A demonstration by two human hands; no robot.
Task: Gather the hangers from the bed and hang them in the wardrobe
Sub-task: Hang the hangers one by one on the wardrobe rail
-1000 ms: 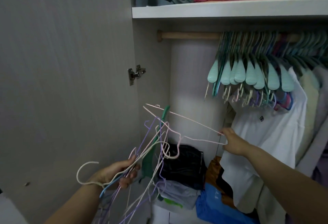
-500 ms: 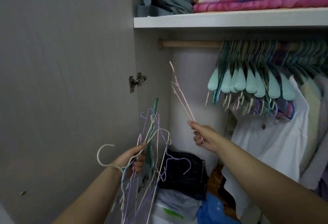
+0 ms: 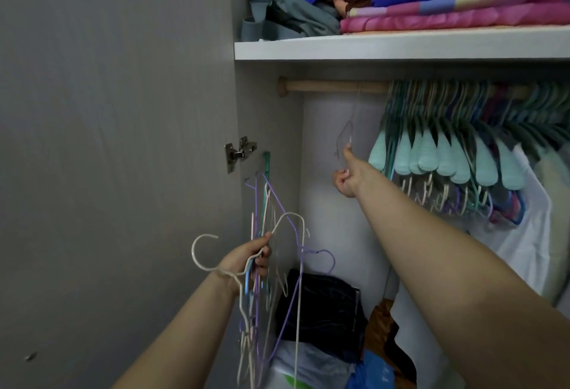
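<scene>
My left hand [image 3: 246, 257] grips a tangled bunch of thin wire hangers [image 3: 277, 253] in purple, cream, blue and green, low in front of the open wardrobe. My right hand [image 3: 347, 180] is raised inside the wardrobe, pinching the lower part of a single pale pink wire hanger [image 3: 345, 135]. That hanger's thin neck reaches up to the wooden rail [image 3: 333, 86], at its bare left stretch. Whether the hook sits over the rail is too faint to tell.
Many mint and coloured hangers [image 3: 447, 160] crowd the rail's right part, with white garments [image 3: 524, 240] below. A shelf [image 3: 401, 48] above holds folded bedding and a grey bag. Dark clothes [image 3: 320, 305] and bags are piled on the wardrobe floor. The open door [image 3: 108, 142] stands at left.
My right hand pulled one pink hanger out of the bunch and lifted it up to the rail. My left hand rose a little with the remaining bunch.
</scene>
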